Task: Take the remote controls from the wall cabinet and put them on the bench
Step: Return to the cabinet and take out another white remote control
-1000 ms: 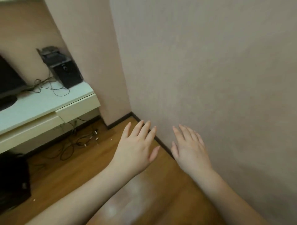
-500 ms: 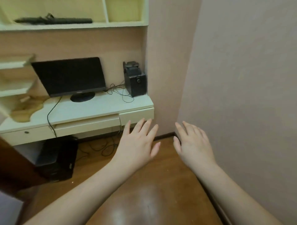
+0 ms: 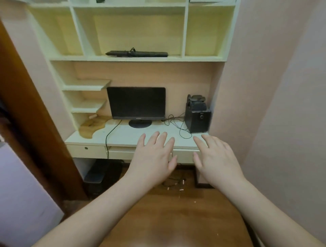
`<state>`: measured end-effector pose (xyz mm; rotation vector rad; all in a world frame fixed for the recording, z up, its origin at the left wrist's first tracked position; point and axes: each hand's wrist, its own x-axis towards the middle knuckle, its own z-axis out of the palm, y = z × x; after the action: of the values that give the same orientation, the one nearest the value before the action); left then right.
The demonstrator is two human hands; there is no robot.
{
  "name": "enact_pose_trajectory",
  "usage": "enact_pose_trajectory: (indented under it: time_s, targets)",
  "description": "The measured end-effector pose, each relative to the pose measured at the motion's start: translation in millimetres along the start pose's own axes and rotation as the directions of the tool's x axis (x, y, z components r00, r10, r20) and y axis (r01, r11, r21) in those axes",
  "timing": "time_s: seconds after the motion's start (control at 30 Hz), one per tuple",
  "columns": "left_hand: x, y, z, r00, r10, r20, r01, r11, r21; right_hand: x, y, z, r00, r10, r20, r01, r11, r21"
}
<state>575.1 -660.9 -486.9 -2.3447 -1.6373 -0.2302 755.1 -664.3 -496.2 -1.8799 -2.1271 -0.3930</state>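
The cream wall cabinet [image 3: 134, 59] faces me, above a white desk. A long black object [image 3: 136, 53] with a cable lies on its middle shelf; whether it is remote controls is unclear. A small dark thing [image 3: 99, 1] sits at the top edge. My left hand [image 3: 153, 162] and my right hand [image 3: 217, 162] hover in front of the desk, palms down, fingers spread, both empty. A glossy brown wooden surface [image 3: 176, 222], likely the bench, lies below my forearms.
On the white desk [image 3: 123, 135] stand a black monitor [image 3: 135, 103] and a black speaker [image 3: 197, 116] with loose cables. A computer tower [image 3: 104, 173] stands under the desk. A brown door frame [image 3: 35, 123] is on the left, a pink wall [image 3: 282, 105] on the right.
The view has swung left and up from the bare wall corner to the desk and wall cabinet. Both hands keep the same open, spread pose in front of me.
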Motion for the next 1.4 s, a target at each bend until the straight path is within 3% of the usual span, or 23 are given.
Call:
enact_pose_trajectory:
  time_s: [0.43, 0.7, 0.87, 1.4]
  targets:
    - [81.0, -16.5, -37.7, 0.971, -0.218, -0.1, 0.228, 0.968, 0.103, 114.6, 22.6, -10.1, 0.967, -0.238, -0.084, 0.249, 0.958, 0.142]
    - [81.4, -57.9, -49.9, 0.936, -0.339, -0.098, 0.348, 0.93, 0.114, 160.1, -16.3, -7.1, 0.923, -0.37, -0.103, 0.383, 0.903, 0.195]
    - [65.6, -114.1, -61.8, 0.902, -0.421, -0.099, 0.426, 0.904, 0.034, 182.4, -62.3, -11.1, 0.898, -0.419, -0.131, 0.439, 0.87, 0.225]
    - [-32.4, -318.6, -64.0, 0.842, -0.513, -0.167, 0.534, 0.836, 0.125, 223.0, -306.4, -28.0, 0.79, -0.569, -0.23, 0.611, 0.764, 0.209]
